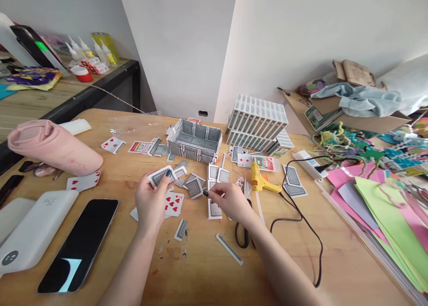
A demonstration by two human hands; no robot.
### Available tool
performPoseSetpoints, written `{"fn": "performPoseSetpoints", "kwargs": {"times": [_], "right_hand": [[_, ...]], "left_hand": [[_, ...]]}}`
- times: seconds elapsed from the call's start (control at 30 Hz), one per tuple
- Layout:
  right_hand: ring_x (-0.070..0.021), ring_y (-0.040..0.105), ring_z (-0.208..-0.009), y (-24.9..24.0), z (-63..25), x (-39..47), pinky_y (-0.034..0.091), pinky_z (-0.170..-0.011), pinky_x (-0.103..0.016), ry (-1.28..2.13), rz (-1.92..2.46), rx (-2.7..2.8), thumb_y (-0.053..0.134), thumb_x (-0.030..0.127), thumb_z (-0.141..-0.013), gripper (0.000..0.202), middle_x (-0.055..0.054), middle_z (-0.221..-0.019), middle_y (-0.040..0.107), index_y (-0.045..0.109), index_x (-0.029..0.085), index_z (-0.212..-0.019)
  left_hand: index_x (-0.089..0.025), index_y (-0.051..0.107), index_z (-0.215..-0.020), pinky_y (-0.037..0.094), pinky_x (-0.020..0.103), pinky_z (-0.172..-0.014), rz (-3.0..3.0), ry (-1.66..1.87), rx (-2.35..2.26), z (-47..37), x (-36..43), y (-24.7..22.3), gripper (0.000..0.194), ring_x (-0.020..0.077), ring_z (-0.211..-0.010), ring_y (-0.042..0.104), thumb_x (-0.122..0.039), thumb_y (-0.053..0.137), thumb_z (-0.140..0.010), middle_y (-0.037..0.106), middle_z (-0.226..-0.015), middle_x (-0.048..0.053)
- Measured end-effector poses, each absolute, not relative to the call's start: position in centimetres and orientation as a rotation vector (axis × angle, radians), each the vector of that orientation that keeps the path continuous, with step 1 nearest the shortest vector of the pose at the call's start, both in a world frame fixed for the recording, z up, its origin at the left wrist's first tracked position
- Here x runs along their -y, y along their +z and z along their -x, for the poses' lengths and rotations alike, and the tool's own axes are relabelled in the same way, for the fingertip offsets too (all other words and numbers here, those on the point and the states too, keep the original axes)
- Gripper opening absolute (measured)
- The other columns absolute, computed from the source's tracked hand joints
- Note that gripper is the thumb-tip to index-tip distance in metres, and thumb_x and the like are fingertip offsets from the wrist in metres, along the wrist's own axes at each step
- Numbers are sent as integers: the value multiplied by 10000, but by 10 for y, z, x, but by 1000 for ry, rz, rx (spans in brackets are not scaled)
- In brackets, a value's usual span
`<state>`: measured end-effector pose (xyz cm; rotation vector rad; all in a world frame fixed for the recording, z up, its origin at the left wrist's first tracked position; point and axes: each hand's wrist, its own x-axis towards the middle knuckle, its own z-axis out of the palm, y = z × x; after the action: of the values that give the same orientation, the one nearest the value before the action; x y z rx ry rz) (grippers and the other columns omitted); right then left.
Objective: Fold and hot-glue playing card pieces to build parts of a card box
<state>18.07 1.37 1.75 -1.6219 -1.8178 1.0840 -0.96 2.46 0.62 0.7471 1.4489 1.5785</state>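
While gripping a playing card (157,177) between thumb and fingers of the left hand (150,201), with its patterned back showing, holding the right hand (232,201) just above the column of cards (214,213), with thumb and forefinger close together near a loose card (194,188); cannot tell whether pinching anything there; keeping the held card above the middle of the wooden table (200,275), on the near side of an open-topped box covered in card backs (192,153); having a red heart card (174,204) beneath the left hand, and scissors (242,239) partly hidden behind the right forearm; facing stacked card packs (257,119) to the right of that box; seeing a yellow glue gun (262,182) just beyond the right hand, a narrow patterned strip (229,249) between the forearms, and, over on the left, a dark-screened phone (80,243), a white power bank (45,228) and a pink tumbler (55,148) lying on its side.
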Motion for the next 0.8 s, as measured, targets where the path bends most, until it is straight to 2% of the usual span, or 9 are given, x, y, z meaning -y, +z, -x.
{"fn": "performPoseSetpoints", "kwargs": {"times": [0.07, 0.13, 0.17, 0.27, 0.33, 0.43, 0.5, 0.63, 0.8], "right_hand": [[-160, 592, -619, 18, -181, -15, 423, -611, -259, 1016, 1648, 1851, 565, 306, -780, 189, -22, -642, 664, 654, 197, -653], [-149, 588, -629, 17, -176, -18, 433, -628, -257, 963, 1648, 1876, 572, 259, -771, 105, -12, -743, 677, 665, 211, -773], [-139, 586, -633, 16, -173, -20, 441, -638, -256, 942, 1644, 1894, 577, 225, -762, 141, -10, -830, 677, 657, 221, -878], [-140, 607, -733, 12, -159, -28, 461, -698, -267, 863, 1631, 2038, 618, 173, -720, 446, -42, -1134, 584, 543, 246, -1153], [-185, 612, -862, 8, -149, -34, 463, -740, -288, 808, 1631, 2203, 672, 202, -681, 525, -70, -1226, 513, 517, 234, -1182], [-240, 607, -904, 4, -139, -42, 469, -731, -325, 747, 1667, 2368, 713, 270, -647, 462, -92, -1165, 529, 561, 189, -1076], [-241, 605, -883, 5, -138, -45, 469, -726, -338, 714, 1663, 2338, 715, 278, -639, 433, -91, -1105, 546, 565, 176, -1031], [-205, 570, -880, 14, -151, -48, 454, -760, -336, 735, 1634, 1956, 706, 284, -631, 458, -62, -1034, 555, 520, 192, -1039], [-159, 546, -674, 19, -170, -48, 456, -645, -314, 1013, 1601, 1436, 707, 407, -609, 446, 10, -788, 580, 478, 201, -932]], "left_hand": [[-172, 549, -893, 556, 358, -759, -710, 1582, -1387, 9, -25, 6, 297, 174, -833, 643, -286, 701, -665, 620, -935, 25], [-183, 548, -946, 569, 359, -742, -721, 1534, -1379, 7, -26, 4, 334, 166, -808, 647, -250, 702, -657, 612, -940, 24], [-188, 549, -978, 573, 357, -734, -736, 1507, -1382, 5, -26, 3, 358, 167, -803, 648, -233, 698, -656, 613, -936, 26], [-203, 543, -1053, 584, 355, -700, -775, 1449, -1379, 1, -25, 0, 416, 181, -809, 649, -215, 684, -662, 618, -932, 38], [-200, 542, -1062, 587, 350, -680, -780, 1436, -1375, -1, -24, -2, 424, 191, -819, 649, -224, 682, -663, 622, -934, 47], [-189, 556, -1034, 587, 341, -670, -780, 1432, -1378, -1, -22, -2, 400, 196, -828, 648, -251, 687, -661, 630, -926, 53], [-185, 565, -1006, 585, 337, -663, -780, 1437, -1375, 0, -21, -2, 380, 197, -822, 650, -278, 689, -659, 636, -918, 51], [-174, 557, -926, 577, 344, -669, -737, 1483, -1365, 1, -21, 0, 343, 187, -779, 654, -308, 700, -644, 636, -865, 33], [-176, 530, -839, 573, 347, -681, -686, 1490, -1288, -1, -20, 2, 328, 171, -780, 636, -301, 734, -614, 607, -821, -2]]}}
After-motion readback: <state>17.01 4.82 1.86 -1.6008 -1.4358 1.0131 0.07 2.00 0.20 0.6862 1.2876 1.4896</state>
